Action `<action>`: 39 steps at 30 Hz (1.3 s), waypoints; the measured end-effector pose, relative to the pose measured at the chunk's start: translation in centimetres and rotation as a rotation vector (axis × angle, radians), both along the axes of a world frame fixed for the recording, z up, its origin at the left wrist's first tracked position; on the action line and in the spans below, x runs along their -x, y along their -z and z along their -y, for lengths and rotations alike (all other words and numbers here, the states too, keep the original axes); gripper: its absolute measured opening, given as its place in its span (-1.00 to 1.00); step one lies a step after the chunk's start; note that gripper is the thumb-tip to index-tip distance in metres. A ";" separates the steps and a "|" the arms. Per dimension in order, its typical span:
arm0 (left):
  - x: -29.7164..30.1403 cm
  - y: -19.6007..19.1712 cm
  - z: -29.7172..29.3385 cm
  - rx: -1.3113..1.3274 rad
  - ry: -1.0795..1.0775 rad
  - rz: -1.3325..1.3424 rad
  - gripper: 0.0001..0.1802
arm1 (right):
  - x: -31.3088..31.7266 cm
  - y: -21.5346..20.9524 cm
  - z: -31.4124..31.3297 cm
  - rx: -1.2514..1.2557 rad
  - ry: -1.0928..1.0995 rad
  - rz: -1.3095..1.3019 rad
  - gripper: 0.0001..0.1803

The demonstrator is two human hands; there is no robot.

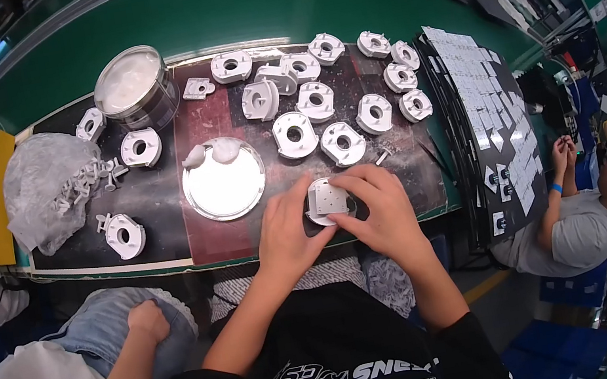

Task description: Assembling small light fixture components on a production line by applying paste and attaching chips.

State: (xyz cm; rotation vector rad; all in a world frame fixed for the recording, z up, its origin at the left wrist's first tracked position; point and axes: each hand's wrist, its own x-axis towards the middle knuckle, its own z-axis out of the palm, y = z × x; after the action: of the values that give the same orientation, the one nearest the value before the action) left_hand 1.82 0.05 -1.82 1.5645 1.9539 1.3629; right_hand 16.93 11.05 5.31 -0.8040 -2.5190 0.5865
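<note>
- Both hands met at the near edge of the dark work mat [162, 205], closed around one round white plastic part [328, 200] with a square plate on its top face.
- The left hand [284, 234] gripped the part from its left side, fingers curled against the rim and thumb reaching in towards the centre.
- The right hand [380, 205] covered the part's right side, fingertips pressed down on the edge of the square plate; the part seemed to rest on the mat, but the hands hid its underside.
- Behind the hands a cluster of similar white parts [321, 102] lay close together, the nearest just beyond the right fingers.
- A shiny round lid [224, 182] carrying two blobs of white paste [211, 153] sat just left of the left hand, with an open tin [134, 88] of the same paste further back.
- A small white pin [382, 155] lay loose near the right hand's knuckles.
- Risk, as I judged it: the held part sat close to the mat's front edge, so a slip under pressure could send it off the bench.
- A sideways left-wrist move could drag through the paste lid and smear the part.
- The loose pin could be knocked among the other parts and lost.
- Uneven pressing might seat the plate crooked.
</note>
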 end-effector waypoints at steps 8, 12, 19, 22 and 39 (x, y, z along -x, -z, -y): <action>0.0 0.1 -0.1 -0.071 -0.016 -0.037 -0.19 | -0.3 0.0 -0.7 0.026 -0.062 0.060 -0.48; -0.1 0.5 0.0 -0.088 -0.015 -0.089 -0.33 | -0.1 -0.4 -0.9 0.027 -0.070 0.093 -0.49; -0.2 0.6 0.0 -0.090 -0.009 -0.114 -0.35 | -1.2 1.8 -1.2 0.332 -0.018 -0.093 -0.48; -0.2 0.6 0.0 -0.092 -0.001 -0.129 -0.34 | -1.3 1.4 -1.0 0.305 -0.006 -0.125 -0.51; -0.3 0.1 0.1 0.020 -0.029 -0.147 -0.02 | -1.2 1.2 -1.1 0.196 -0.038 -0.030 -0.43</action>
State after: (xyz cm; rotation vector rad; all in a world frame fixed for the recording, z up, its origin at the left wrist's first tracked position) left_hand 2.08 -0.03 -1.89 1.6764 2.0752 1.2674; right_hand 18.08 12.11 4.08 -0.8105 -2.4818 0.8628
